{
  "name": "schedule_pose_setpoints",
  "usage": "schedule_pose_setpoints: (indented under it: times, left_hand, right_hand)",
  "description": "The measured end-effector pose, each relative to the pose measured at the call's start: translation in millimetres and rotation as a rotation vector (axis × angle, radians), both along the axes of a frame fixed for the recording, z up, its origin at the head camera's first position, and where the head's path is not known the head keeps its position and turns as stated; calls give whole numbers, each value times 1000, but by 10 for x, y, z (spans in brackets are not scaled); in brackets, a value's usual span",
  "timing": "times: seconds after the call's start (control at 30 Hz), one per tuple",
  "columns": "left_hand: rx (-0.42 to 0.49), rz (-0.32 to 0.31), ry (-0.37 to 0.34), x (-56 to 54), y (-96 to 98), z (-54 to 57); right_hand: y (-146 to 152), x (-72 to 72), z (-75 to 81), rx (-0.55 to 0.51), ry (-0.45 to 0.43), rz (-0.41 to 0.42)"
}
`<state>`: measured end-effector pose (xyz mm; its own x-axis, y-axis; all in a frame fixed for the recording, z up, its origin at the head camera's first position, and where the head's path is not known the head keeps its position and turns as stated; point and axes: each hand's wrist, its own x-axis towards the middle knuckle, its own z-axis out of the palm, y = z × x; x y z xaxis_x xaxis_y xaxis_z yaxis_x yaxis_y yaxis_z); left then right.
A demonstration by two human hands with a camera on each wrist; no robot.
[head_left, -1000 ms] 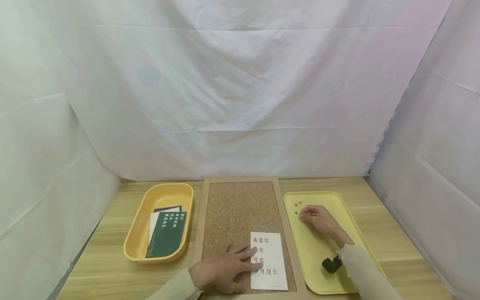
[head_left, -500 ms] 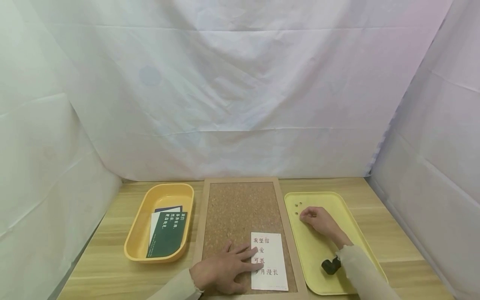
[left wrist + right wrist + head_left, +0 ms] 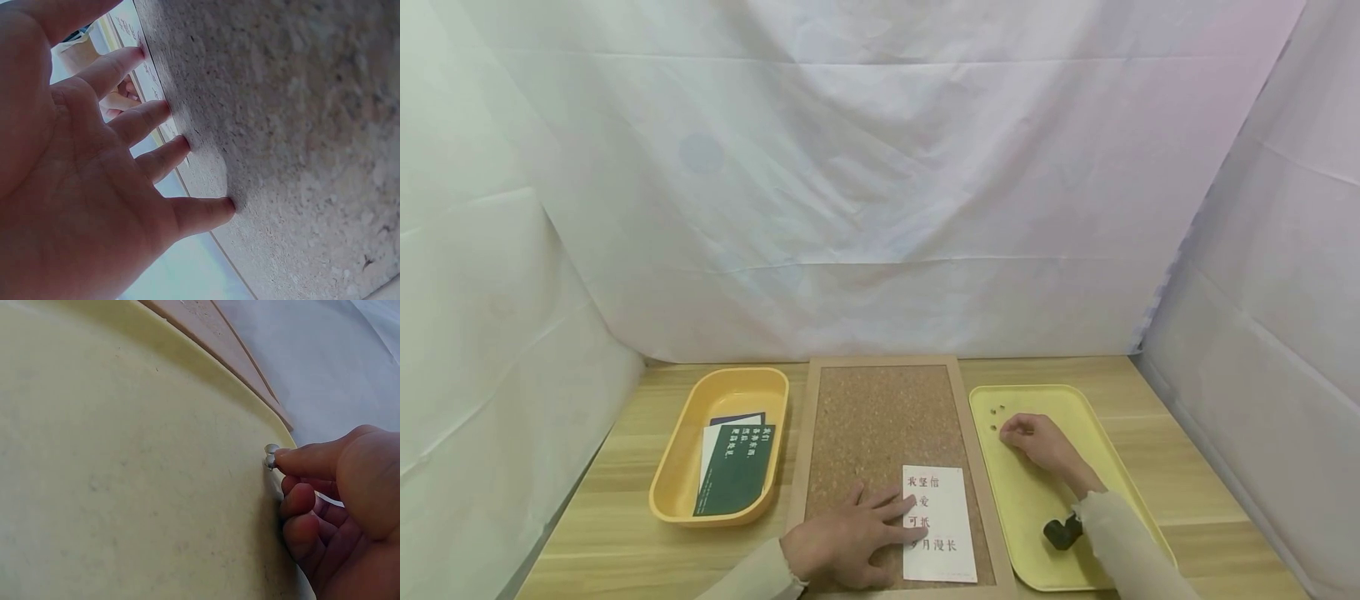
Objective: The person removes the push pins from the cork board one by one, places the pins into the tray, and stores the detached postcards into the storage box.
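My left hand (image 3: 853, 533) lies with spread, straight fingers across a framed cork board (image 3: 883, 417). Some of its fingertips press on the left side of a white card (image 3: 947, 521) with red Chinese writing. In the left wrist view the fingertips (image 3: 178, 147) touch down along the card and cork. Over the yellow tray (image 3: 1030, 517), my right hand (image 3: 1037, 443) has its fingers curled, close beside several small metal thumbtacks (image 3: 993, 427). In the right wrist view the thumb tip reaches the tacks (image 3: 270, 456); whether a tack is pinched is hidden.
An orange-yellow bin (image 3: 662, 467) on the left holds a dark green card (image 3: 736, 471) over other cards. A black device (image 3: 1062, 533) sits at my right wrist, above the tray. White cloth (image 3: 880, 208) hangs around the wooden table (image 3: 595, 517).
Both hands stay nearly in place. The left keeps to the card and board, the right stays by the tacks. The whole view shifts very slightly.
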<state>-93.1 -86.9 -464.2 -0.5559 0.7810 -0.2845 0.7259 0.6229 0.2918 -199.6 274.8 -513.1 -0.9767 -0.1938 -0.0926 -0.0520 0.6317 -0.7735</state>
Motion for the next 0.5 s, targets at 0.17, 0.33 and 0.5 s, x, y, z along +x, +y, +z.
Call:
schedule_pose_setpoints:
  times: [0.17, 0.33, 0.5]
  left_hand:
    - [3, -1, 5, 1, -2, -1]
    - [6, 6, -17, -4, 1, -6]
    - [4, 7, -18, -7, 2, -20]
  right_hand:
    - [-1, 9, 12, -11, -6, -12]
    - [-5, 20, 19, -9, -7, -23]
    - [-32, 38, 28, -6, 16, -27]
